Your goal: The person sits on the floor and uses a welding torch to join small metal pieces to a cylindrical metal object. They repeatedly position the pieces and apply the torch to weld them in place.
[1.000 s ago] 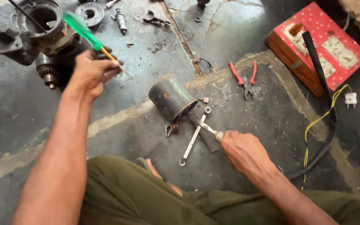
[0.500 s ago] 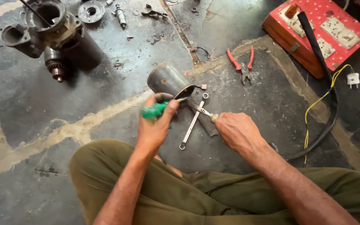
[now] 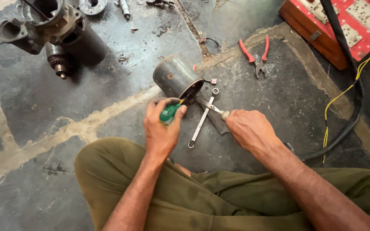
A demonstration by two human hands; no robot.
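Here the left hand (image 3: 161, 128) is wrapped around a green-handled screwdriver (image 3: 170, 112), its tip pointing into the open end of a dark metal cylinder housing (image 3: 174, 78) that lies on its side on the concrete floor (image 3: 43, 111). The right hand (image 3: 250, 128) is closed around the handle of a second tool (image 3: 214, 108) whose metal shaft also reaches the housing's open rim; the handle itself is mostly hidden in the fist. The two hands sit near each other, apart, either side of a slim ring spanner (image 3: 202, 122) that lies flat on the floor between them, one end just beside the housing's mouth.

Red-handled pliers (image 3: 255, 55) lie to the right of the housing, well apart from it. A larger motor assembly (image 3: 48, 30) rests at upper left, well clear. A red board with switches (image 3: 343, 21) occupies the upper right corner; a black cable (image 3: 352, 107) and a yellow wire (image 3: 335, 111) curve down the right side. Open floor lies left of the housing and along the pale crack (image 3: 65, 128). The person's olive-trousered knees (image 3: 193, 192) bound the lower edge.
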